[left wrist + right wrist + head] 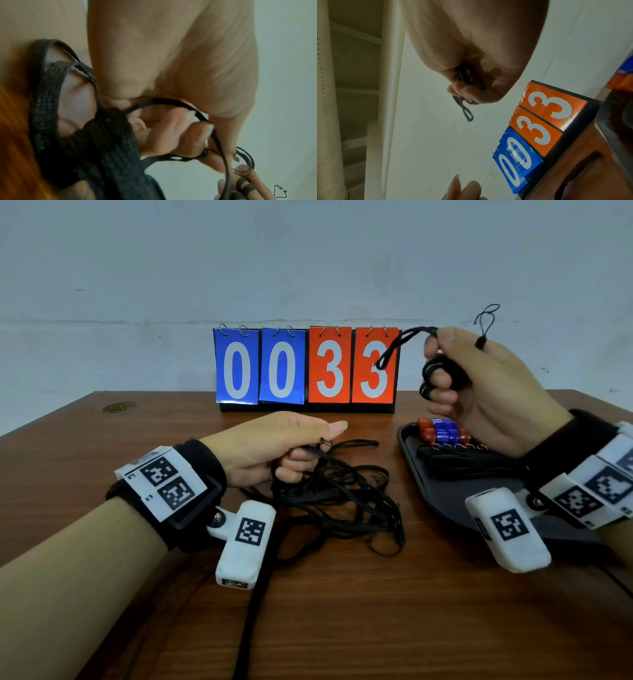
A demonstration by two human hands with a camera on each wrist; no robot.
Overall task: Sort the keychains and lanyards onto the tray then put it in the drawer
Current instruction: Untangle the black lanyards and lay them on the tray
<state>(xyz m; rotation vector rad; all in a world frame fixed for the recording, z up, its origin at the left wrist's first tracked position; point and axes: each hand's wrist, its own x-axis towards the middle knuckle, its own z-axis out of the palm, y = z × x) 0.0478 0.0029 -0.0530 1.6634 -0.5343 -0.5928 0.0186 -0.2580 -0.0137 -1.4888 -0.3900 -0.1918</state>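
Note:
A tangle of black lanyards lies mid-table. My left hand rests at its left edge, fingers curled round several straps. My right hand is raised above the black tray, gripping a black lanyard that is wound round its fingers; a thin cord loop sticks up behind the knuckles. In the right wrist view the cord shows inside the closed fingers. Red and blue keychains sit at the tray's far end, with coiled black lanyards beside them.
A flip scoreboard reading 0033 stands at the back of the wooden table, against a pale wall. A black strap runs from the tangle toward the table's near edge. White tagged camera units hang under both wrists.

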